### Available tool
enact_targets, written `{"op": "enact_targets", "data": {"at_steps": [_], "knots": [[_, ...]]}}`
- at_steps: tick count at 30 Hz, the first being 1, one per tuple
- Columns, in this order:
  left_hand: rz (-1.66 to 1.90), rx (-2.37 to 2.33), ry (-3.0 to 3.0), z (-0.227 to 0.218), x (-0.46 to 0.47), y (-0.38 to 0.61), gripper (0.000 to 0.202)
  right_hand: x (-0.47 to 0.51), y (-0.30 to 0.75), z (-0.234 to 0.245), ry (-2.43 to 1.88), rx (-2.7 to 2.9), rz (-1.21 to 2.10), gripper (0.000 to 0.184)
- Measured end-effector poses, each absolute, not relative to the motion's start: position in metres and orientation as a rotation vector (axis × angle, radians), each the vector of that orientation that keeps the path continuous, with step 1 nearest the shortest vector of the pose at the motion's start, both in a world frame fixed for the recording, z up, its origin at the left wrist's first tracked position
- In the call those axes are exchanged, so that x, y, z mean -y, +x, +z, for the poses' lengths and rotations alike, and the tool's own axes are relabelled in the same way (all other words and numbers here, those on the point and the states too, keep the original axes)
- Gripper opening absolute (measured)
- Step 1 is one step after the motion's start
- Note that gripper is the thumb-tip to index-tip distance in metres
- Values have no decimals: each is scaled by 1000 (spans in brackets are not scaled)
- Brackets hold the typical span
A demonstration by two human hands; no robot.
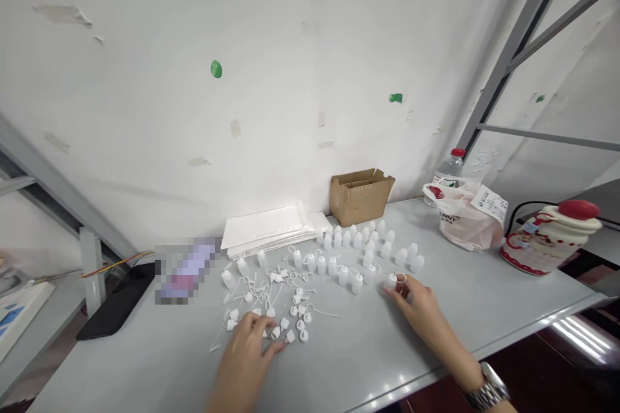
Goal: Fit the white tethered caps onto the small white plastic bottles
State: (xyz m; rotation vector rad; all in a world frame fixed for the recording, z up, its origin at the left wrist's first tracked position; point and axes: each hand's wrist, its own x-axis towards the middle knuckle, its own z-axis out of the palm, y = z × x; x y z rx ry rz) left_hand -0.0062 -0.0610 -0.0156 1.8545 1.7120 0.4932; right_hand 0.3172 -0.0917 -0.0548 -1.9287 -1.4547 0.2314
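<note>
Above a loose pile of small white caps (298, 310), some with thin strap loops, my left hand (247, 352) is low on the table. Its thumb and fingers are apart, with a cap (276, 333) lying between them; whether they touch it I cannot tell. Farther right, my right hand (420, 304) pinches a small white squeeze bottle (391, 282) with a looped cap, standing upright at the tabletop. Several capped bottles (343, 275) stand between the two hands, and uncapped bottles (369, 257) stand in rows behind them.
An open cardboard box (361, 199) and a stack of white flat sheets (266, 227) are against the wall. At the right are a plastic bag (469, 219), a clear bottle (450, 168) and a decorated jar (549, 239). A black flat object (119, 303) lies left on the grey table (159, 355).
</note>
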Motion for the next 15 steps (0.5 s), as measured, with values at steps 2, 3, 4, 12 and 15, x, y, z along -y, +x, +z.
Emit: {"op": "enact_targets", "data": {"at_steps": [2,3,4,12,15], "knots": [[495,-1728,1855,-15,60,-9,19,97,329,-48,-1899,1448,377,39],[493,-1735,1854,-14,60,-11,22,101,338,-44,-1860,1444,462,44],[491,-1743,1854,-12,60,-13,25,104,348,-40,-1818,1422,498,47],[468,-1692,1885,-1,63,-5,31,77,398,-41,-2105,1023,144,75],[452,-1676,1918,-4,65,4,29,60,393,-54,-2142,1098,168,66]]}}
